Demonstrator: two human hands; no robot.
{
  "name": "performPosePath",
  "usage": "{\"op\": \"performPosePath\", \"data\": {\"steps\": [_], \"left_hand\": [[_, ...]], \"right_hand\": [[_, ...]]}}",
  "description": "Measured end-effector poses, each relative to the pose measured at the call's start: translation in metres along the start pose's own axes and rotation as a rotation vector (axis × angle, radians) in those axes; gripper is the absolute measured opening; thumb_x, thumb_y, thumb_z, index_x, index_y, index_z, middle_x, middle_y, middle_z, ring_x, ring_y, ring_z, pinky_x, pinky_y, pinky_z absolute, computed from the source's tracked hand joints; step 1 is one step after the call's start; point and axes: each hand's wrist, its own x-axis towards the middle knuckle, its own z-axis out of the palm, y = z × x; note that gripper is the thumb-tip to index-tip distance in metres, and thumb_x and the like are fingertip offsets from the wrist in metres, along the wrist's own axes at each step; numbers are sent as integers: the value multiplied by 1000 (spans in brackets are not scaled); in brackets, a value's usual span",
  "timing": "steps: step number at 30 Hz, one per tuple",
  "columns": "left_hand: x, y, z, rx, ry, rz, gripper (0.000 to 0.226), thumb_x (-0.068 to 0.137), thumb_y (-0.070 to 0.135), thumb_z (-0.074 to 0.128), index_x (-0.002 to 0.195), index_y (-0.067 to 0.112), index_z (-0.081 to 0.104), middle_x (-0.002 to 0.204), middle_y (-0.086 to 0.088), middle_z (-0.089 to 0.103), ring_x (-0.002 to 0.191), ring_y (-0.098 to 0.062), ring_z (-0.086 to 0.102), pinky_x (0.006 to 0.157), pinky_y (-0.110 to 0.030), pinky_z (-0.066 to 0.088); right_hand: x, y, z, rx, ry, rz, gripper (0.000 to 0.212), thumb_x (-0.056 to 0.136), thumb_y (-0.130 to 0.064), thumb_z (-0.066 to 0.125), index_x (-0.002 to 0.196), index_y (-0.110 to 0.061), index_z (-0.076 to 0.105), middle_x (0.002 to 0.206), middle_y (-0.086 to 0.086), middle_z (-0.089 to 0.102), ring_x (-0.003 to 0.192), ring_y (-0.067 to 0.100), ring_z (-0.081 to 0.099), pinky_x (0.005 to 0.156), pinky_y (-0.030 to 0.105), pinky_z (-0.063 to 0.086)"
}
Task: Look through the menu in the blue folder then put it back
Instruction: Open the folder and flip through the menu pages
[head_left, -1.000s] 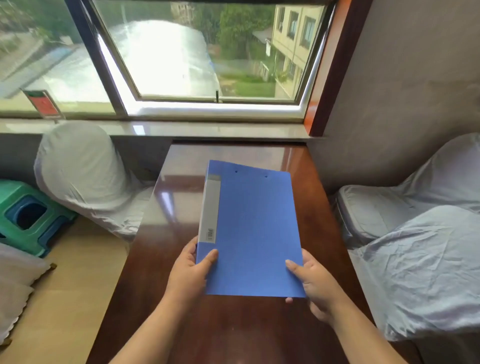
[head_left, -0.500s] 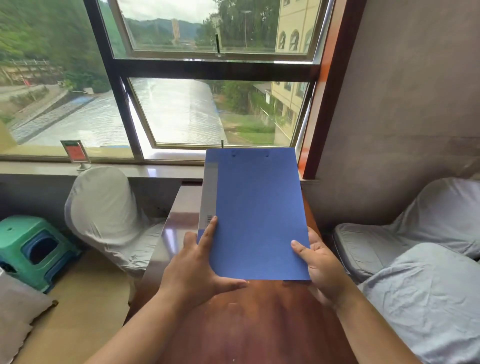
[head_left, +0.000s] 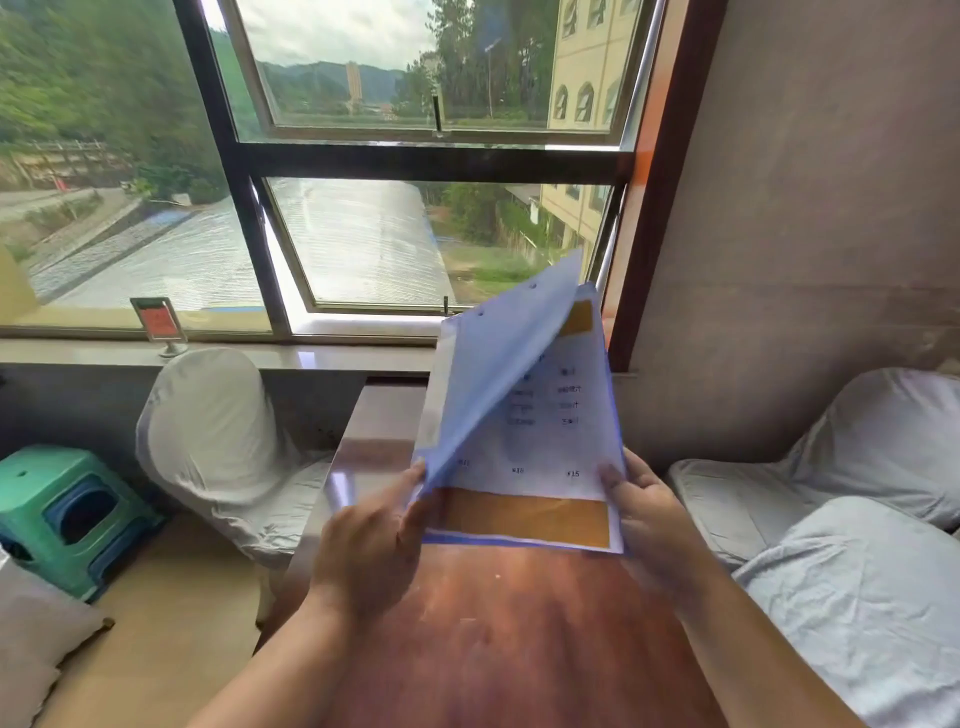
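Observation:
I hold the blue folder (head_left: 483, 374) upright above the brown table (head_left: 498, 623). Its front cover is lifted and swung partway to the left. My left hand (head_left: 369, 545) pinches the cover's lower edge. At the lower right corner my right hand (head_left: 649, 514) grips the folder's back. Inside shows the menu page (head_left: 540, 447), white with small dark print, prices and an orange band along the bottom.
A white-covered chair (head_left: 208, 431) stands left of the table, a green and blue stool (head_left: 67, 514) further left. White-covered seats (head_left: 852, 519) are on the right. A small red sign (head_left: 161, 322) stands on the window sill. The window is straight ahead.
The folder was raised off the table and tilted upright. Its cover, shut half a second ago, is now lifted by my left hand, showing the menu page.

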Motion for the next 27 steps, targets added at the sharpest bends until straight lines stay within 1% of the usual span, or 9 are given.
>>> {"op": "performPosePath", "data": {"steps": [2, 6, 10, 16, 18, 20, 23, 25, 27], "left_hand": [[2, 2, -2, -88, 26, -178, 79, 103, 67, 9, 59, 20, 55, 54, -5, 64, 53, -34, 55, 54, -38, 41], [5, -5, 6, -482, 77, -606, 70, 107, 50, 38, 57, 12, 68, 49, 2, 71, 51, -7, 68, 65, -35, 47], [2, -11, 5, -664, 111, -725, 68, 109, 46, 42, 62, 4, 66, 51, -7, 73, 48, -18, 71, 65, -36, 52], [-1, -13, 1, -660, 153, -785, 69, 106, 44, 51, 53, 3, 68, 49, -7, 71, 48, -15, 69, 68, -38, 52], [4, -25, -4, -655, 221, -832, 58, 101, 46, 60, 67, 1, 73, 55, -5, 75, 49, -9, 70, 60, -35, 52], [15, -46, -13, -779, 386, -918, 39, 98, 37, 70, 100, -2, 72, 85, -12, 81, 66, -14, 77, 52, -30, 60], [32, -87, -37, -911, 629, -1030, 45, 93, 20, 75, 130, 1, 57, 128, -21, 70, 103, -33, 72, 73, -37, 63], [37, -114, -49, -593, 559, -1129, 71, 85, 26, 78, 142, -1, 47, 139, -28, 62, 117, -42, 65, 94, -50, 54], [39, -112, -58, -227, 396, -999, 86, 77, 34, 76, 149, 2, 42, 148, -31, 52, 133, -48, 52, 109, -56, 43]], "right_hand": [[3, 1, -6, 41, 23, -21, 43, 93, -37, 67, 133, -20, 68, 118, 23, 80, 80, 29, 82, 57, 44, 68], [4, -6, -14, 168, 33, -38, 39, 95, -31, 61, 132, -20, 68, 115, 11, 84, 82, 26, 83, 58, 40, 67], [5, -17, -16, 210, 34, -19, 27, 95, -29, 63, 112, -26, 83, 122, 18, 81, 94, 34, 83, 63, 51, 69], [5, -17, -11, 243, 55, 16, 29, 96, -27, 64, 119, -21, 80, 126, 22, 79, 102, 39, 81, 67, 55, 69], [2, -17, -11, 275, 61, 16, 30, 96, -26, 63, 119, -21, 81, 125, 20, 79, 106, 39, 80, 70, 52, 69], [0, -19, -15, 298, 68, 18, 30, 95, -23, 61, 117, -20, 82, 124, 19, 80, 108, 38, 80, 74, 50, 68], [-4, -21, -21, 278, 83, 12, 32, 95, -23, 60, 119, -18, 80, 128, 20, 78, 113, 36, 78, 89, 55, 66], [-6, -22, -22, 258, 93, 18, 32, 95, -24, 60, 120, -18, 79, 131, 22, 77, 115, 37, 77, 97, 58, 60], [-5, -20, -21, 242, 91, 26, 31, 101, -22, 57, 124, -16, 76, 133, 24, 75, 115, 38, 76, 99, 59, 58]]}}
